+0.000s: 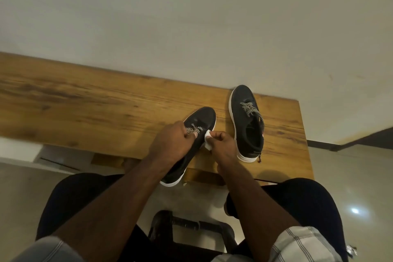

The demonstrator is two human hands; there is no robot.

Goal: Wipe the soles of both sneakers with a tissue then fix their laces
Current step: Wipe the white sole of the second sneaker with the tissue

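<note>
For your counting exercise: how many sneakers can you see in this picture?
2. One sneaker is held by the left hand at the table's near edge; the other sneaker stands alone to its right.
</note>
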